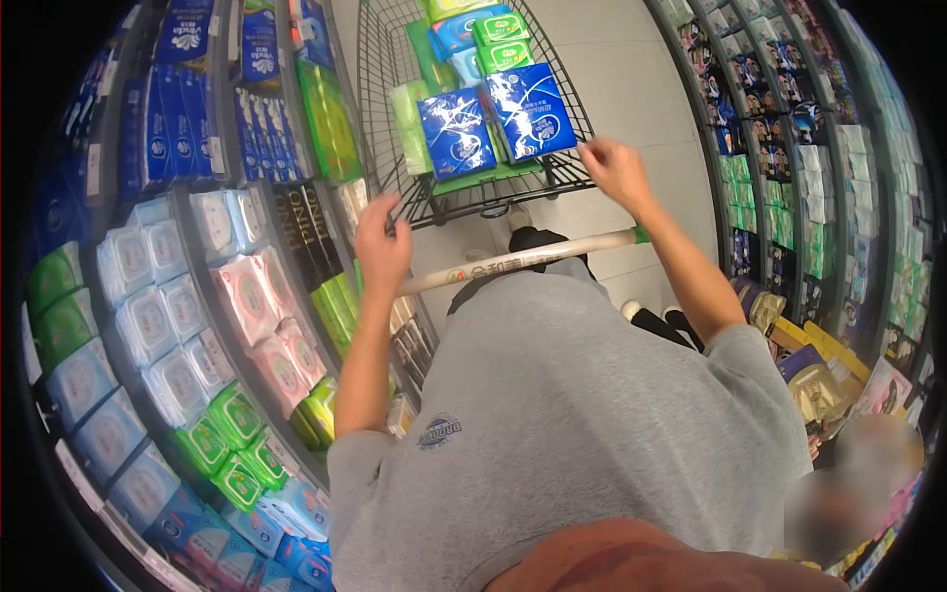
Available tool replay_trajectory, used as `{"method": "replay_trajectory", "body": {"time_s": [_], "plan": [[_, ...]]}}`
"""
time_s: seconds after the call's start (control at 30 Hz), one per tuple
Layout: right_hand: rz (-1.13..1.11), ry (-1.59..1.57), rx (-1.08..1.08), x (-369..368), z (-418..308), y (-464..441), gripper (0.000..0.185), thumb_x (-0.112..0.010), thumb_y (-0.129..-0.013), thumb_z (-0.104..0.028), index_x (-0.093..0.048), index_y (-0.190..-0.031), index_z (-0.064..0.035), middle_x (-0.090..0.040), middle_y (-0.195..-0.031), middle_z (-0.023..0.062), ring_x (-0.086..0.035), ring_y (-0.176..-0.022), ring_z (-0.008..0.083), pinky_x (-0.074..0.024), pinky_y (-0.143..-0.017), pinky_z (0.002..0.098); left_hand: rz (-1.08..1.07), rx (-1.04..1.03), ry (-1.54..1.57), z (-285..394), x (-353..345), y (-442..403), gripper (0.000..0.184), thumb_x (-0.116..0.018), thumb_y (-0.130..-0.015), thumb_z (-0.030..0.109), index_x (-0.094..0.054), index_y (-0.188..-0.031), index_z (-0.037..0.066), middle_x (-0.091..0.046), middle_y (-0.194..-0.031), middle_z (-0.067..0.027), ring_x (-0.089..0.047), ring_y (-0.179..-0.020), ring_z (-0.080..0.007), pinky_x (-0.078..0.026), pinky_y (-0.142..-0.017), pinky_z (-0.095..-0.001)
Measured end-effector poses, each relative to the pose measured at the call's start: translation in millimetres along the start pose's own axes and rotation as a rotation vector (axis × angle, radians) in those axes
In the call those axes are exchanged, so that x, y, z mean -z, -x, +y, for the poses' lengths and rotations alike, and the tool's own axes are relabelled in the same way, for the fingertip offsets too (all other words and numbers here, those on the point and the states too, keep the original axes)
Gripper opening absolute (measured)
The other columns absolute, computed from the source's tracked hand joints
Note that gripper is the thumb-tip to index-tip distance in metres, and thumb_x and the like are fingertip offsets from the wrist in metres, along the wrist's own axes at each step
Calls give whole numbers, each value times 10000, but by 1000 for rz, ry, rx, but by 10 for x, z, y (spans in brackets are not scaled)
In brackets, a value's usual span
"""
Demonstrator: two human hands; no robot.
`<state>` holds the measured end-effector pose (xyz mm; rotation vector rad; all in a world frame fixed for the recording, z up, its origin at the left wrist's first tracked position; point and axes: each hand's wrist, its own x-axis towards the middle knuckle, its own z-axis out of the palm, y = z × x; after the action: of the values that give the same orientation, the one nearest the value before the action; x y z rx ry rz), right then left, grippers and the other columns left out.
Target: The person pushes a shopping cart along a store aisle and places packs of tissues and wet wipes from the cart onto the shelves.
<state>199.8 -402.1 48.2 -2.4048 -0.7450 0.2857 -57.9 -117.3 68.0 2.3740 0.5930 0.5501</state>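
Cart (472, 209): 2 blue packs (533, 113) side by side at near end. L hand (383, 245) nr L corner, R hand (614, 170) nr R corner; fingers bent, grip on rim: can't tell. Handle (523, 259) btwn basket & torso.

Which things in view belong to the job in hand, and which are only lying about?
Apparently in use:
shopping cart, near left hand and right hand
blue packs and green packs inside it

Just around:
pale packs, pink packs at left
packaged goods at right
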Motion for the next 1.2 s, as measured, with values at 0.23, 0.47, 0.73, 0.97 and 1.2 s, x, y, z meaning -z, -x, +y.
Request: {"method": "replay_trajectory", "body": {"time_s": [0.23, 0.47, 0.73, 0.97, 1.2], "plan": [[-43, 147, 151, -546, 572, -1292, 231, -633, -878, -277, -667, -930, -55, -679, -955, 140, -633, -946, 337, -517, -797, 439, -76, 221, 274, -68, -1215, -1282, 302, -666, -810, 140, -673, -1082, 8, -702, -976, -124, -669, -844, -223, -521, -774, -336], [57, 331, 405, -997, 821, -1967, 178, -659, -833, -205, -656, -944, -65, -639, -977, 97, -582, -985, 302, -509, -849, 416, -233, 536, 236, -540, -2207, -1802, 408, -721, -758, 250, -687, -1082, 3, -724, -979, -150, -694, -916, -273, -529, -826, -359], [-46, 266, 498, -1228, 780, -2524, 186, -628, -807, -102, -617, -976, -26, -620, -1027, 140, -586, -1042, 341, -519, -862, 438, -251, 682, 337, -568, -2817, -2279, 484, -762, -786, 245, -657, -1156, -48, -701, -1089, -162, -671, -976, -220, -508, -859, -316], [-289, 308, 91, -1435, 624, -2932, 274, -591, -821, -102, -561, -1037, 64, -644, -1063, 280, -655, -995, 411, -537, -866, 465, -281, 720, 520, -897, -3364, -2533, 645, -739, -821, 176, -485, -1330, -129, -625, -1216, -231, -644, -1040, -244, -508, -892, -317], [-320, 161, -150, -1628, 691, -2952, 530, -675, -806, -223, -485, -1164, 117, -637, -1081, 323, -635, -1030, 441, -514, -899, 472, -379, 755, 541, -1197, -3588, -2489, 593, -702, -861, 200, -502, -1322, -116, -651, -1177, -174, -651, -975, -222, -513, -849, -306]]}}
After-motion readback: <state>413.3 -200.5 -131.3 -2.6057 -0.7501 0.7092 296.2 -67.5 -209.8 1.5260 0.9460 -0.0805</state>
